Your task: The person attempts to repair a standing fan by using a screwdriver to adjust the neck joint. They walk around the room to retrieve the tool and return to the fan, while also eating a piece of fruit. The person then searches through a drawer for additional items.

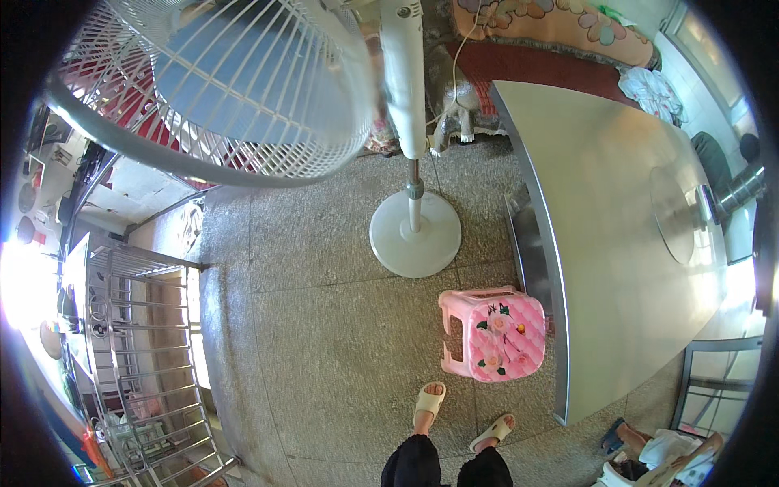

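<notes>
Neither of my hands shows in the head view. My feet in cream slippers (430, 402) and dark trousers are at the bottom. Just beyond them stands a pink plastic stool (507, 341) with a rose pattern on top. A white standing fan has a large wire-caged head (227, 81) at the upper left, a pole (400, 81) and a round base (414, 247) on the speckled floor. A pale metal table (617, 227) fills the right side, with a round plate on its far part.
A steel rail rack (146, 325) stands at the left. A cushioned bed or seat (552, 24) with a patterned cover is at the back, with a white bundle (649, 89) beside it. Folded items (673, 458) and a dark framed stand (718, 381) are at the lower right.
</notes>
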`<state>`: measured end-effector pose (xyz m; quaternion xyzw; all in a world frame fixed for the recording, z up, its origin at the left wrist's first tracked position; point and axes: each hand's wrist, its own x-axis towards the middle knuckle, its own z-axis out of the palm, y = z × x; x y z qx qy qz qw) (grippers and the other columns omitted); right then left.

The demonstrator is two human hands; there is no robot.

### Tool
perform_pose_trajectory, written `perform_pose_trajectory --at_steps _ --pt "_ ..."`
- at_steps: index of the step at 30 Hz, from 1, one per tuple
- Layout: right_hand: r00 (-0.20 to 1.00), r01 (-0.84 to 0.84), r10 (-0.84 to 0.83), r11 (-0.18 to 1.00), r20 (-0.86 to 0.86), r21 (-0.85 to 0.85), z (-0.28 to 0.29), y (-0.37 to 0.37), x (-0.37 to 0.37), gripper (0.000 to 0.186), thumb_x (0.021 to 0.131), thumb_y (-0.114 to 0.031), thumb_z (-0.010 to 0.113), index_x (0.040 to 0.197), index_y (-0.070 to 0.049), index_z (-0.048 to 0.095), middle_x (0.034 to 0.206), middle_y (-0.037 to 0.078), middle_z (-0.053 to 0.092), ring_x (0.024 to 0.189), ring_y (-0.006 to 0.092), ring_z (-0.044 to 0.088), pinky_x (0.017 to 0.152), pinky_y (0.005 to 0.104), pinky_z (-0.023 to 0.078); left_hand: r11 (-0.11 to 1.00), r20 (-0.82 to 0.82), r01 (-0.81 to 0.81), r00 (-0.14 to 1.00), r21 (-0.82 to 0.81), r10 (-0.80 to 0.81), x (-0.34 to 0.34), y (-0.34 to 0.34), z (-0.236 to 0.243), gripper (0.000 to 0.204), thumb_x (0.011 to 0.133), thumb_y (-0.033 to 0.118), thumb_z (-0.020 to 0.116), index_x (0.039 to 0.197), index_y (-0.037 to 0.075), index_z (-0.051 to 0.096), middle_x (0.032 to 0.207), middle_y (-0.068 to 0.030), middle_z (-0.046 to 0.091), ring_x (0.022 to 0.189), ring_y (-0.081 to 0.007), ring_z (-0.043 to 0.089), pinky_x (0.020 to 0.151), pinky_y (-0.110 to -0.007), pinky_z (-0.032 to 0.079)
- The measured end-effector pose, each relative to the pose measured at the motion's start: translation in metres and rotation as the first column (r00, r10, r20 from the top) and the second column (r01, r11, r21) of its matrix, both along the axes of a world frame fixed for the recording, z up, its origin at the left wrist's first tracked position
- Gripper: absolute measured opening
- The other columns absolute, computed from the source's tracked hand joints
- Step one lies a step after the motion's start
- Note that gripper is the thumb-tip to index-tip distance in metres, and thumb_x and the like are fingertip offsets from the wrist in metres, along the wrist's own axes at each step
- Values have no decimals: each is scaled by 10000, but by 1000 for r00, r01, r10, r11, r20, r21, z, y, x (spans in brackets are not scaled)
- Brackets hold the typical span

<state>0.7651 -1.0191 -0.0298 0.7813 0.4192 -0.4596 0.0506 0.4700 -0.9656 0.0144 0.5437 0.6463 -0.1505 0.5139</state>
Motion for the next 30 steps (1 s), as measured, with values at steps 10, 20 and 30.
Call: perform_pose_trajectory --at_steps 10,20,30 --pt "1000 15 -16 999 -6 -34 -18 14 -18 512 820 -466 569 1195 -121 515 1085 164 540 912 326 541 804 457 418 1000 -4 -9 1000 12 9 -18 12 -14 390 712 498 633 900 156 630 900 -101 629 854 -295 605 740 -424 476" --pt "999 42 -43 997 -13 -71 -29 2 -14 530 812 -492 564 1192 -124 522 1090 163 550 929 327 548 815 464 416 1000 -21 -5 1000 23 6 -18 8 -22 377 698 483 652 888 158 625 856 -105 630 826 -300 611 714 -425 482" --pt "997 58 -61 996 -40 -65 -24 -12 -10 550 804 -519 559 1188 -126 529 1096 162 560 947 328 555 826 470 415 997 -36 17 999 71 -15 -16 -2 -16 367 683 467 670 876 159 620 812 -110 632 798 -305 618 688 -425 487"
